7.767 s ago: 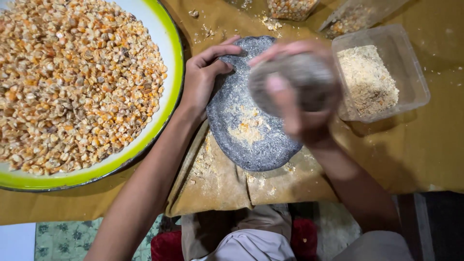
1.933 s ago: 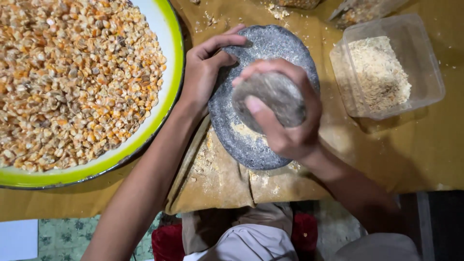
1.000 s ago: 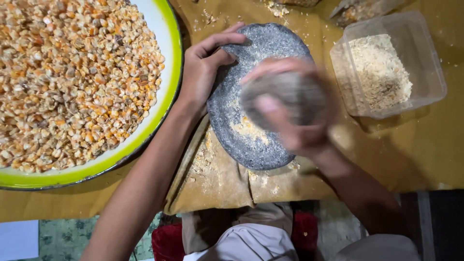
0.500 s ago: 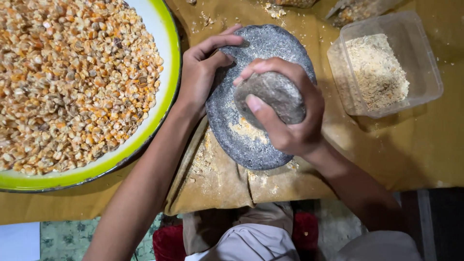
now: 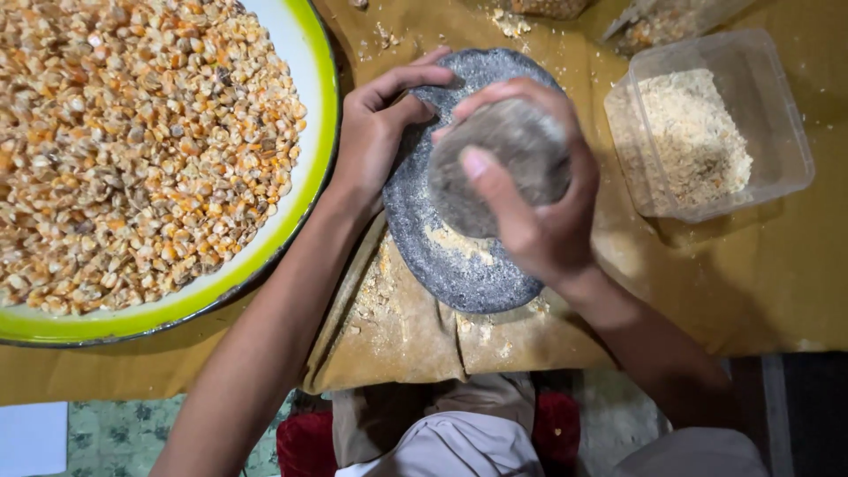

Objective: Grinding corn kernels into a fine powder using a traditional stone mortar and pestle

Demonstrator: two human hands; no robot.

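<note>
Clasped in the right hand (image 5: 539, 212), fingers and thumb wrapped tight: a rounded grey grinding stone (image 5: 503, 163), blurred, pressed down over pale crushed meal on the oval grey stone slab (image 5: 459, 274). Spread flat on the slab's near-left rim, gripping nothing: the left hand (image 5: 380, 132), with a brown cloth (image 5: 397, 336) creased under the slab. Left of the slab, a big white basin with a green rim (image 5: 314, 115) heaped with dried corn kernels (image 5: 132, 150); right of the slab, a clear plastic tub (image 5: 782, 132) of coarse ground meal (image 5: 698, 141).
</note>
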